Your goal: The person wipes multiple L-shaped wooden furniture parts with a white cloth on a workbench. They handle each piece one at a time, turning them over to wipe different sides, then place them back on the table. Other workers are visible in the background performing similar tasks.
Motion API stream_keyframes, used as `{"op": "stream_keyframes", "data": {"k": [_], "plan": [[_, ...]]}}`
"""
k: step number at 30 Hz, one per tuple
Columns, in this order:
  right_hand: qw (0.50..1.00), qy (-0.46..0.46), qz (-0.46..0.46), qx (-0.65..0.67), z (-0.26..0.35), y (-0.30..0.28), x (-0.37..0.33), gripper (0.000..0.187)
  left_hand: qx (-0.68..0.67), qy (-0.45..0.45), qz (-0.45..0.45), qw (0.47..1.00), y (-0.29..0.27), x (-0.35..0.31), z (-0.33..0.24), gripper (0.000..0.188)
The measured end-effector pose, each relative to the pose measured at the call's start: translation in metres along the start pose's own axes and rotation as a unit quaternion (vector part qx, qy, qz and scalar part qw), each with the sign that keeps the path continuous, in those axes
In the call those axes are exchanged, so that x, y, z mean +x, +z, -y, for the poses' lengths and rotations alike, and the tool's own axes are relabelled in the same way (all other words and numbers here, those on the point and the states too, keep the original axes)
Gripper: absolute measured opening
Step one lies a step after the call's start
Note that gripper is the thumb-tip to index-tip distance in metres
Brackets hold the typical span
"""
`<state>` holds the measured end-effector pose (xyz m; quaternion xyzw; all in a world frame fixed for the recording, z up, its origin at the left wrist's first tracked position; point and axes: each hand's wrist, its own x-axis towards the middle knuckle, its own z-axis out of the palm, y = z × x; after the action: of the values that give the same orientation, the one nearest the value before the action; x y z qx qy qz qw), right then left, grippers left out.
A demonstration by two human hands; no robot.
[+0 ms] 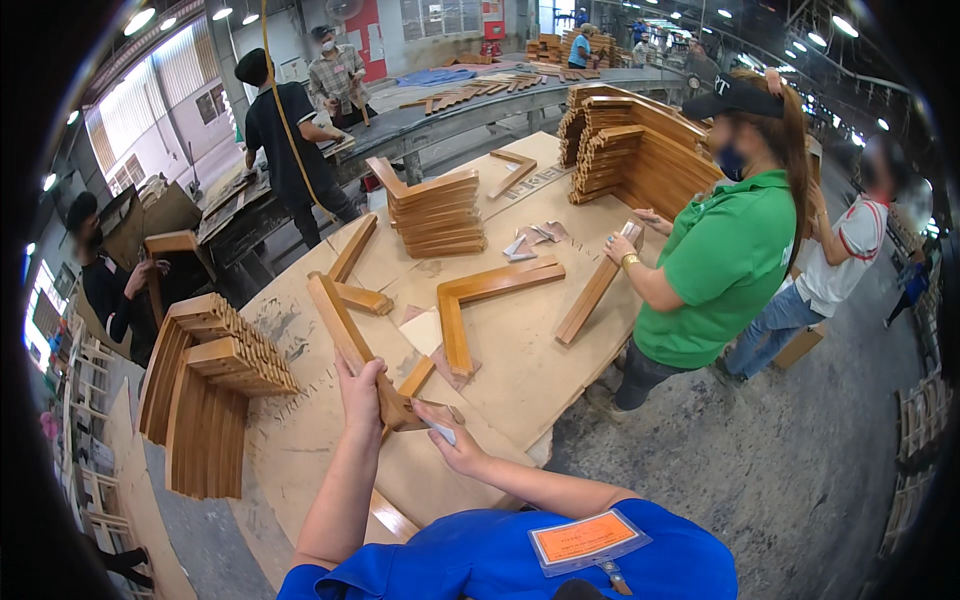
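An L-shaped piece of varnished wood (340, 315) is in my left hand (359, 392), whose fingers wrap round its long arm. The piece tilts above the table, its corner toward me. Against the lower end of it, my right hand (460, 445) presses a folded whitish piece of sandpaper (440, 431). Just beyond lies another L-shaped wooden piece (456, 310), with a brownish sheet (460, 365) under its end. To its left rests one more angled piece (352, 262). My own piece partly hides a wooden piece (417, 376) lying behind it.
Stacks of angled wood stand left (205, 400), mid-table (435, 215) and far right (640, 150). Folded sheets (535, 240) lie on the cardboard-covered table (500, 400). At the right edge, a co-worker in green (720, 240) handles a wooden piece (598, 290). Other people work beyond.
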<state>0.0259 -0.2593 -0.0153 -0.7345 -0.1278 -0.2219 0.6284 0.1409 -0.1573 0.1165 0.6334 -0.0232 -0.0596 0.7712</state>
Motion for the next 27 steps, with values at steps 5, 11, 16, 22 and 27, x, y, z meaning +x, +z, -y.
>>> {"op": "stream_keyframes", "data": {"k": [5,11,16,22,27], "plan": [[1.000,-0.009,0.001,-0.017,0.003,-0.003,-0.002,0.043,-0.003,-0.005,0.006,1.000,0.002,-0.003,0.000,0.081],[1.000,-0.009,0.005,-0.005,0.005,-0.004,-0.006,0.044,-0.018,0.009,0.013,1.000,0.001,-0.007,0.002,0.082],[1.000,-0.009,0.005,-0.006,0.007,-0.004,-0.007,0.044,-0.018,0.005,0.011,1.000,0.001,-0.010,0.002,0.081],[1.000,0.003,0.009,-0.013,0.008,-0.004,-0.010,0.045,-0.018,0.014,0.016,1.000,0.000,-0.011,0.005,0.081],[1.000,0.002,0.006,0.004,0.010,-0.004,-0.011,0.045,-0.026,0.012,0.017,0.999,-0.001,-0.011,0.009,0.082]]}}
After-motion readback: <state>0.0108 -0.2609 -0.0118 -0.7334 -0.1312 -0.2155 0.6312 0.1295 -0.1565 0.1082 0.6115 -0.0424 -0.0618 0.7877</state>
